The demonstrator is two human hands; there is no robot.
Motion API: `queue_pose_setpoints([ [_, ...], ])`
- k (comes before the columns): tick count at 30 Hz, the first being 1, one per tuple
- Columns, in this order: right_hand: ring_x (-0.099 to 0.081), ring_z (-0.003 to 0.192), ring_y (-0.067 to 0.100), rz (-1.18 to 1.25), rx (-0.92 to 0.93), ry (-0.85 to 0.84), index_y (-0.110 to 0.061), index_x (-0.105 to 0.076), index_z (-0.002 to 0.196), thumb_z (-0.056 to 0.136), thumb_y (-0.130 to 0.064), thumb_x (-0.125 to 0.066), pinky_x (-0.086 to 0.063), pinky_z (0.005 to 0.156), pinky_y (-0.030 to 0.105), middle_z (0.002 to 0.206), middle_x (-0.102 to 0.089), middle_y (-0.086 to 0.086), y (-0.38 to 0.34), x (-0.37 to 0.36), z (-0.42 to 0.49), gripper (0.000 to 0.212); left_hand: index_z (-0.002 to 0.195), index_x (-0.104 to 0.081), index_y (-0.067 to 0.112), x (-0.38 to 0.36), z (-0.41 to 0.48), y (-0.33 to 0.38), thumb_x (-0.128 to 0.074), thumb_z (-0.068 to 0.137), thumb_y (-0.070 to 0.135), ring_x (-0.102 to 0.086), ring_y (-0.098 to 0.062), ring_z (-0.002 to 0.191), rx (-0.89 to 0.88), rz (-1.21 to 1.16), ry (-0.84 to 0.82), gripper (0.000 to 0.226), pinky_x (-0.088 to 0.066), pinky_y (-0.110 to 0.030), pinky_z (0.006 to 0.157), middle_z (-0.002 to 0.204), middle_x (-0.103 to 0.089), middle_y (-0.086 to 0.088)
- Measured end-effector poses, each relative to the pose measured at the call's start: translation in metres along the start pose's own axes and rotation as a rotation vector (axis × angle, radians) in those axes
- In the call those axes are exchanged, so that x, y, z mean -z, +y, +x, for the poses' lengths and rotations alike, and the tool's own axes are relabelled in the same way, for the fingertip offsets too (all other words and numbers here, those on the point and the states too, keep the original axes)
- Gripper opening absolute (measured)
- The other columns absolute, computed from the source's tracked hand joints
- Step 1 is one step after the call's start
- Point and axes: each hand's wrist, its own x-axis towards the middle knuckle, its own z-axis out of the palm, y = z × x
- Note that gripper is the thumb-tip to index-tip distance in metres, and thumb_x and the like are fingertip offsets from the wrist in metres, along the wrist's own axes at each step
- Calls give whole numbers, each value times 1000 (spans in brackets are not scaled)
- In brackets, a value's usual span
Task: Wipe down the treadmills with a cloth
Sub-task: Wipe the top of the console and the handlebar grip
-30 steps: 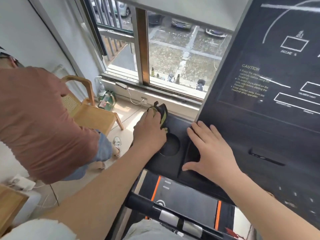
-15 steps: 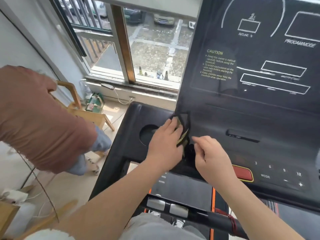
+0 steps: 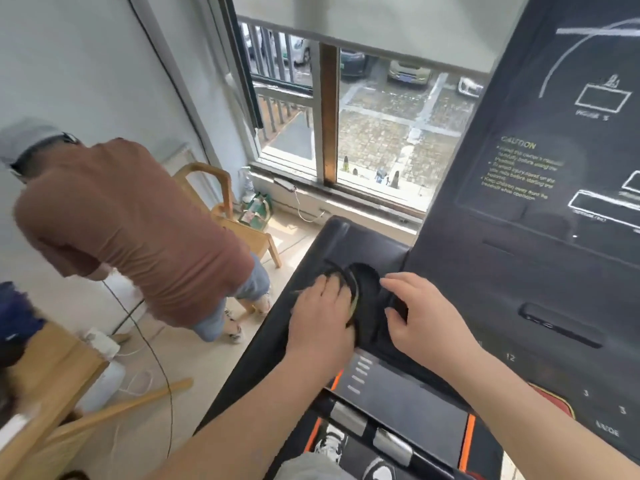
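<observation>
The black treadmill console (image 3: pixel 540 265) fills the right half of the view, its left tray (image 3: pixel 349 237) holding a round cup holder (image 3: pixel 367 282). My left hand (image 3: pixel 323 315) presses a dark cloth with a green edge (image 3: pixel 350 299) flat on the tray at the cup holder's left rim; most of the cloth is hidden under the palm. My right hand (image 3: pixel 420 315) rests with spread, bent fingers on the tray just right of the cup holder, holding nothing. The belt with orange stripes (image 3: pixel 467 441) shows below.
Another person in a brown shirt (image 3: pixel 131 230) bends over at the left, close to the treadmill's side. A wooden chair (image 3: pixel 228 216) stands by the window (image 3: pixel 363 133). A wooden table (image 3: pixel 45 386), cables and a white device (image 3: pixel 104 375) lie on the floor at lower left.
My left hand has slid the cloth left from the console's base back to the cup holder's left rim. My right hand let go of the cloth's edge and opened on the tray.
</observation>
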Motion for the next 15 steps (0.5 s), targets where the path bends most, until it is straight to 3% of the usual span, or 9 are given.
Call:
queue_pose_setpoints([
  [3,-12,157,7,-15,-10,-286,-25,-30,162,91,-33,-76,-19,123,26,168,-22,-15,-13,1,21,85,149,-50,10,-12,-40,-16,-60,85,29,-46,-30,142,-133,3,-39,67,-40,-45,117,147,-57,-6],
  [6,-8,157,6,-74,18,-379,-26,-23,164,85,-47,-81,-21,125,30,170,-15,-16,-20,-3,34,100,145,-53,9,-7,-43,-34,-76,76,21,-58,-30,126,-46,-27,40,74,-50,-40,107,142,-60,-5],
  [8,-26,151,11,-126,15,-365,-28,-35,159,83,-54,-79,-38,118,35,163,-33,-13,-23,-7,40,92,139,-56,10,-1,-24,-31,-76,79,20,-60,-28,116,90,-60,115,64,-51,-39,100,136,-59,-5],
  [10,-44,129,14,-201,29,-355,-30,-54,142,82,-59,-76,-51,99,36,136,-52,-12,-29,-12,44,70,133,-52,14,9,11,-26,-64,90,20,-51,-24,123,194,-167,107,45,-45,-39,104,134,-54,-3],
  [12,-48,109,13,-266,46,-380,-31,-62,122,81,-61,-73,-54,85,35,112,-54,-12,-34,-18,47,52,128,-50,16,16,43,-28,-56,94,22,-47,-23,122,266,-234,52,35,-43,-40,101,131,-51,-1],
  [15,-50,104,12,-207,37,-364,-32,-65,107,84,-56,-70,-54,81,36,101,-53,-14,-36,-22,51,34,129,-47,20,12,45,-33,-51,93,29,-48,-24,121,229,-243,31,37,-46,-41,99,131,-49,0],
])
